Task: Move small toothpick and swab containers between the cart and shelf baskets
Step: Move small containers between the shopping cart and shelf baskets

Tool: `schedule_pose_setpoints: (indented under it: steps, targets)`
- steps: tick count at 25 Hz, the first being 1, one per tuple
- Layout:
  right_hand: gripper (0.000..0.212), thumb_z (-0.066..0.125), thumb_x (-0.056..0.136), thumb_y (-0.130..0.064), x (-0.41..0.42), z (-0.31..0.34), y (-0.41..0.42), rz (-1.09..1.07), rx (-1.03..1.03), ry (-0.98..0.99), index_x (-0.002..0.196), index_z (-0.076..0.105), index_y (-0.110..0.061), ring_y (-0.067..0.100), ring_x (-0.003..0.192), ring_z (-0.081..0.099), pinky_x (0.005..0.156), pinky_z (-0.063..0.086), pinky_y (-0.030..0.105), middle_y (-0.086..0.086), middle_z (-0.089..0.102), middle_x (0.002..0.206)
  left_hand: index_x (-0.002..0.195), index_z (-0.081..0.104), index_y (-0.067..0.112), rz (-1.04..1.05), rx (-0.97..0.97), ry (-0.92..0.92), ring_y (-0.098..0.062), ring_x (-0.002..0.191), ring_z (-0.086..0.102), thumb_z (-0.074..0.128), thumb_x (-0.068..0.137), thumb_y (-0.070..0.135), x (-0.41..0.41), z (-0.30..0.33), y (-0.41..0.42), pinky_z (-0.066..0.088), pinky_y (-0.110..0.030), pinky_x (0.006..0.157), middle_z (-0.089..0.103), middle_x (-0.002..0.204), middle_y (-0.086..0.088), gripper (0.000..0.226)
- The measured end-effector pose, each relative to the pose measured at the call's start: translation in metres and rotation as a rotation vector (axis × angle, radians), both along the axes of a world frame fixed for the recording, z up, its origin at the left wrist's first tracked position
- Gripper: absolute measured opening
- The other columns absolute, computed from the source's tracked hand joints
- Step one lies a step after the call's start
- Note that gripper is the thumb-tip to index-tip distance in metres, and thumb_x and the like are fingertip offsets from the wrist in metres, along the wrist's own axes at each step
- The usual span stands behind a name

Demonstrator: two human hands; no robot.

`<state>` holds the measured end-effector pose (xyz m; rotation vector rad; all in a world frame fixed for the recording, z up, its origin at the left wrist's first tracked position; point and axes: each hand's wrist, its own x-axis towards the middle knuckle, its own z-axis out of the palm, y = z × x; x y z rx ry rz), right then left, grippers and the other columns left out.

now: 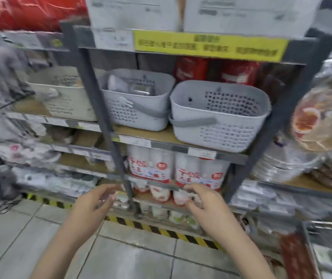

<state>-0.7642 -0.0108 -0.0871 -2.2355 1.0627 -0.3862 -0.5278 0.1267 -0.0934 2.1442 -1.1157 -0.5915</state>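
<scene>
left hand (92,200) loosely open, empty | right hand (203,200) likewise, seemingly | baskets (219,117) ahead

one head-worn wide-angle view looks forward and down from close in front of the grey shelf rack (108,125); the two grey baskets (219,115) sit at mid-frame, the tiled floor (30,238) below, and the picture is blurred.

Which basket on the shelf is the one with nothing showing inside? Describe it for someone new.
Find the yellow sign on the shelf edge. On the shelf below sit two grey baskets; take the right-hand basket, nearer the front. The left basket holds packets.
</scene>
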Motion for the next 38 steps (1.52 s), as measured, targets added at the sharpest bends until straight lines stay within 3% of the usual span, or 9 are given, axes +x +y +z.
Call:
schedule_pose_setpoints:
  steps: [5, 11, 18, 21, 24, 27, 29, 34, 38]
  targets:
    - [0.028, 0.053, 0.095, -0.033, 0.068, 0.002, -0.002, 0.007, 0.007, -0.024, 0.122, 0.055, -0.032, 0.002, 0.102, 0.053, 0.085, 0.043, 0.019, -0.014, 0.058, 0.116, 0.125, 0.057, 0.021, -0.014, 0.05, -0.039, -0.004, 0.107, 0.056, 0.052, 0.095, 0.027, 0.072, 0.007, -0.003, 0.045, -0.023, 0.085, 0.063, 0.112, 0.014, 0.031]
    - [0.022, 0.055, 0.093, -0.029, 0.093, 0.028, -0.031, -0.064, -0.035, -0.058, 0.114, 0.055, -0.037, -0.002, 0.109, 0.051, 0.088, 0.037, 0.014, -0.021, 0.056, 0.115, 0.124, 0.051, 0.034, -0.164, -0.143, -0.132, -0.001, 0.113, 0.052, 0.049, 0.096, 0.027, 0.097, 0.05, -0.077, 0.045, -0.023, 0.092, 0.055, 0.116, 0.023, 0.029]
    - [0.029, 0.051, 0.094, -0.026, 0.163, 0.075, -0.112, -0.063, -0.332, -0.177, 0.122, 0.056, -0.027, -0.003, 0.109, 0.046, 0.089, 0.032, 0.008, -0.018, 0.053, 0.116, 0.141, 0.039, 0.016, -0.216, -0.294, -0.464, -0.013, 0.132, 0.031, 0.042, 0.097, 0.036, 0.125, 0.074, -0.185, 0.027, -0.024, 0.107, 0.041, 0.142, 0.001, 0.048]
    - [0.028, 0.052, 0.095, -0.02, 0.194, 0.074, -0.143, -0.013, -0.441, -0.093, 0.122, 0.058, -0.018, 0.013, 0.112, 0.051, 0.092, 0.041, 0.027, -0.005, 0.059, 0.117, 0.133, 0.048, 0.012, -0.23, -0.221, -0.615, -0.023, 0.131, 0.039, 0.033, 0.094, 0.045, 0.139, 0.062, -0.212, 0.029, -0.039, 0.112, 0.05, 0.135, -0.005, 0.053]
    - [0.023, 0.051, 0.095, -0.019, 0.209, 0.071, -0.16, 0.018, -0.468, 0.019, 0.114, 0.063, -0.017, 0.022, 0.103, 0.059, 0.087, 0.049, 0.036, 0.0, 0.066, 0.108, 0.11, 0.062, 0.018, -0.197, -0.237, -0.667, -0.021, 0.114, 0.052, 0.036, 0.094, 0.04, 0.147, 0.051, -0.22, 0.027, -0.041, 0.11, 0.061, 0.11, 0.001, 0.038]
    - [0.021, 0.046, 0.096, -0.026, 0.217, 0.083, -0.166, 0.011, -0.395, 0.09, 0.106, 0.063, -0.02, 0.02, 0.078, 0.065, 0.066, 0.054, 0.038, 0.0, 0.07, 0.087, 0.089, 0.065, 0.021, -0.155, -0.344, -0.658, -0.019, 0.091, 0.056, 0.041, 0.094, 0.034, 0.151, 0.051, -0.226, 0.04, -0.036, 0.094, 0.063, 0.089, 0.006, 0.028]
    - [0.019, 0.046, 0.095, -0.031, 0.232, 0.093, -0.178, 0.019, -0.358, 0.134, 0.106, 0.061, -0.024, 0.02, 0.072, 0.065, 0.064, 0.054, 0.036, 0.001, 0.07, 0.083, 0.08, 0.065, 0.021, -0.144, -0.386, -0.664, -0.018, 0.081, 0.055, 0.045, 0.092, 0.032, 0.156, 0.052, -0.232, 0.037, -0.031, 0.08, 0.062, 0.08, 0.007, 0.026]
    - [0.031, 0.053, 0.091, -0.035, 0.307, 0.092, -0.237, 0.174, -0.28, 0.304, 0.12, 0.051, -0.022, 0.024, 0.103, 0.058, 0.085, 0.049, 0.036, 0.004, 0.06, 0.118, 0.068, 0.061, 0.022, -0.126, -0.396, -0.628, -0.017, 0.073, 0.053, 0.046, 0.088, 0.035, 0.163, 0.054, -0.241, 0.032, -0.031, 0.071, 0.058, 0.07, 0.008, 0.029]
    - [0.035, 0.047, 0.097, -0.021, 0.35, 0.082, -0.257, 0.24, -0.351, 0.518, 0.13, 0.043, -0.008, 0.028, 0.119, 0.047, 0.088, 0.034, 0.028, 0.014, 0.05, 0.129, 0.062, 0.059, 0.021, -0.12, -0.315, -0.6, -0.02, 0.066, 0.054, 0.042, 0.087, 0.038, 0.162, 0.061, -0.247, 0.037, -0.032, 0.069, 0.057, 0.064, 0.006, 0.035]
